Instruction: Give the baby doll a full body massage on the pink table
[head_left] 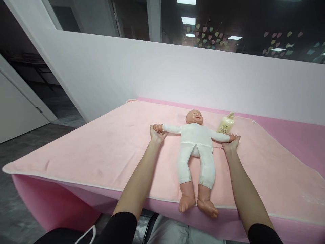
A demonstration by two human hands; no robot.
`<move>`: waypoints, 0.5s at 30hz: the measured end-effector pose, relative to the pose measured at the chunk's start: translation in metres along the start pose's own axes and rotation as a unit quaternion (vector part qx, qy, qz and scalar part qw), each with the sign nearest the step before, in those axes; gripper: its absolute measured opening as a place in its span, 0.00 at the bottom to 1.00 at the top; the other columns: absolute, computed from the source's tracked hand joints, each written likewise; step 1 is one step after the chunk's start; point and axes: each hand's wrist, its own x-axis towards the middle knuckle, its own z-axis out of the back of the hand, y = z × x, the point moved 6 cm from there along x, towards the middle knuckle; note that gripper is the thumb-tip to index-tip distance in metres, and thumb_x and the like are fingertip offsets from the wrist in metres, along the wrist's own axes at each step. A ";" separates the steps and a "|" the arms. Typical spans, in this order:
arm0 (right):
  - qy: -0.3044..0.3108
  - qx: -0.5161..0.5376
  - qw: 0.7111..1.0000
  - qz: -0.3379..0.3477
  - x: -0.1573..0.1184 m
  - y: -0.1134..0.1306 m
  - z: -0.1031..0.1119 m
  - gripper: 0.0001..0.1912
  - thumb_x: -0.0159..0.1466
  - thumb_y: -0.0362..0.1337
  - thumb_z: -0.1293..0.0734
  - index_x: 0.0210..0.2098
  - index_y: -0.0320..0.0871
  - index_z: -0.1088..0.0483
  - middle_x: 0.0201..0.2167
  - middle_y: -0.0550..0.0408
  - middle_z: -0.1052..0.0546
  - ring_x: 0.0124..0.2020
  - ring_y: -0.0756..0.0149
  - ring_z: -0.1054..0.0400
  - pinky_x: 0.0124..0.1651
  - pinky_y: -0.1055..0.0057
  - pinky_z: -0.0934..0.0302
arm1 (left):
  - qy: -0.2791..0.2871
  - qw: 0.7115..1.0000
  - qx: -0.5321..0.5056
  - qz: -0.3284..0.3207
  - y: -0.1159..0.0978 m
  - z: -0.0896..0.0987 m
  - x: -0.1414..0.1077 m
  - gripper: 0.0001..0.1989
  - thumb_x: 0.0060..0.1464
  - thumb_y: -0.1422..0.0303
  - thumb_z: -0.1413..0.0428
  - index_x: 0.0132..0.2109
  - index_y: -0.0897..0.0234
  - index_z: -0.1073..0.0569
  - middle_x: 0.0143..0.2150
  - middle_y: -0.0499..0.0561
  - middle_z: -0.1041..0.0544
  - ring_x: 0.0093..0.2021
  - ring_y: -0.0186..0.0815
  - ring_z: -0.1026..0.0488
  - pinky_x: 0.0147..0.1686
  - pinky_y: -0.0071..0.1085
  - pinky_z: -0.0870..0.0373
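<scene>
A baby doll (196, 134) in a white cloth suit lies on its back with both arms stretched out sideways and its bare feet towards me. My left hand (157, 136) holds the doll's hand at the left, palm up, with fingers beneath the wrist and thumb by its fingers. At the right, my right hand (231, 145) cradles the doll's other hand from below, its thumb and fingers around it. Close behind that arm rests a pale yellow pump bottle (225, 124), leaning to the right.
A light pink mat (101, 149) with a white edge covers the pink table (302, 142). Behind it rises a white partition (190, 74) topped by dark glass with heart stickers. A white door (20, 105) and dark floor are at the left.
</scene>
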 end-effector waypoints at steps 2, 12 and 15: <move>-0.011 -0.004 1.000 0.014 0.001 0.001 0.002 0.23 0.64 0.53 0.56 0.33 0.47 0.40 0.32 0.58 0.30 0.33 0.72 0.31 0.38 0.68 0.31 | -0.012 1.000 0.001 -0.014 -0.002 0.001 -0.001 0.22 0.58 0.50 0.65 0.38 0.61 0.36 0.37 0.53 0.29 0.39 0.40 0.28 0.41 0.42 0.30; -0.125 -0.266 0.922 0.253 -0.034 0.002 -0.011 0.20 0.57 0.42 0.40 0.49 0.46 0.38 0.54 0.53 0.34 0.55 0.68 0.40 0.54 0.72 0.41 | -0.156 0.865 0.351 -0.323 -0.032 0.007 -0.014 0.22 0.49 0.66 0.45 0.52 0.61 0.38 0.52 0.57 0.34 0.57 0.43 0.38 0.57 0.36 0.45; -0.125 -0.334 0.919 0.169 -0.042 -0.024 -0.017 0.21 0.57 0.42 0.41 0.49 0.41 0.37 0.47 0.48 0.28 0.49 0.61 0.34 0.47 0.67 0.35 | -0.153 0.777 0.489 -0.366 -0.031 -0.005 -0.025 0.26 0.50 0.68 0.47 0.56 0.64 0.41 0.58 0.61 0.38 0.62 0.45 0.45 0.61 0.43 0.55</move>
